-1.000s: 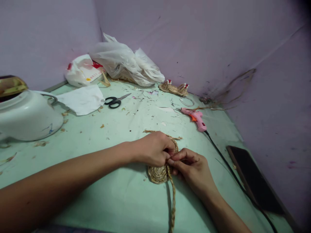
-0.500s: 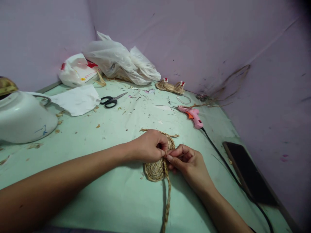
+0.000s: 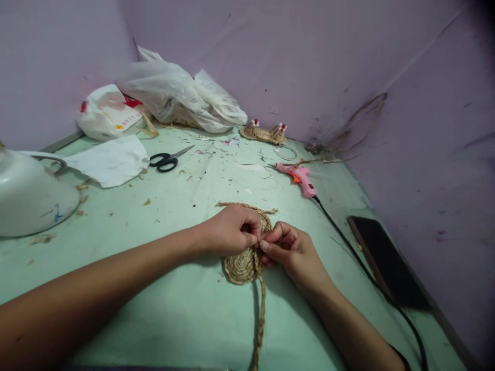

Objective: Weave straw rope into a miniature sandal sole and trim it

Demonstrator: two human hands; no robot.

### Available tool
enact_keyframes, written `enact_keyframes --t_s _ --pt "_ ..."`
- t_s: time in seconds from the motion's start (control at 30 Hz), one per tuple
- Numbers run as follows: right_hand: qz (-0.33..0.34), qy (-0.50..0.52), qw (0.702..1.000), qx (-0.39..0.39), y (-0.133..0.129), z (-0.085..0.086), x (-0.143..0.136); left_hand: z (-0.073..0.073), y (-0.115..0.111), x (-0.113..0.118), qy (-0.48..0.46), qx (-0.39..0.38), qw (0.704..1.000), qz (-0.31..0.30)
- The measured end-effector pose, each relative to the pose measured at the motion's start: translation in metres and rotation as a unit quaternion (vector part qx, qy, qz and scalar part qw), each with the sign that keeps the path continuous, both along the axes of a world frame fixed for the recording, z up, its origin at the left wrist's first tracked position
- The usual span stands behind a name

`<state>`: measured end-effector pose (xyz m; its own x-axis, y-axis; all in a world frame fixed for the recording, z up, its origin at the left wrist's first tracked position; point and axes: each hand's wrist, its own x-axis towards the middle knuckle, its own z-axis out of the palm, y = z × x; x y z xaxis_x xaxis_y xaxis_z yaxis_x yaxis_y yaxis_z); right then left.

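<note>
A flat sole-shaped coil of braided straw (image 3: 240, 267) lies on the table, its middle covered by my fingers. My left hand (image 3: 236, 231) reaches across it, thumb and fingers pinched together at the coil's right edge. From the right, my right hand (image 3: 286, 245) pinches at the same spot, its fingertips meeting those of my left. Just what lies between the fingertips is hidden, but the braided straw cord (image 3: 261, 309) comes out right below them and trails to the table's front edge. Another short straw braid (image 3: 266, 210) sticks out past the coil's far end.
A pink glue gun (image 3: 299, 178) lies at the right, its black cable (image 3: 348, 245) running past a phone (image 3: 386, 263). Black-handled scissors (image 3: 167, 161), white paper (image 3: 112, 162) and a white rounded object (image 3: 34, 196) are leftward. Plastic bags (image 3: 185, 98) and a finished-looking straw slipper (image 3: 263, 135) stand behind.
The whole view has shifted slightly, so everything appears a little further left and up. Both hands stay pinched at the coil's edge, with only slight finger movement.
</note>
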<state>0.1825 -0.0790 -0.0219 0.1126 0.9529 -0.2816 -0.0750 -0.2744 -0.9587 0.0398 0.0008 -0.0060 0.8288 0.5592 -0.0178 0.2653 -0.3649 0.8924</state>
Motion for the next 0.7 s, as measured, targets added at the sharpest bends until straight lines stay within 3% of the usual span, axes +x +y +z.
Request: enact_keyframes --t_s 0.23,0.4,0.53,0.7 --pt "0.003 0.016 1.0 -0.003 0.0008 -0.0004 0.002 -0.0054 -0.0012 -0.0005 -0.052 0.08 0.994 -0.045" --pt "-0.01 -0.032 0.999 0.001 0.0006 0.0005 0.0006 -0.0067 -0.0031 -0.0013 -0.052 0.101 0.993 -0.039" --pt "-0.019 -0.061 0.998 0.021 0.0004 -0.0019 0.0002 -0.0047 -0.0027 -0.0008 -0.049 0.085 0.995 -0.032" --pt "-0.024 -0.086 0.993 0.081 -0.0023 -0.0073 -0.0023 -0.0067 -0.0022 0.0013 -0.026 -0.021 0.998 0.055"
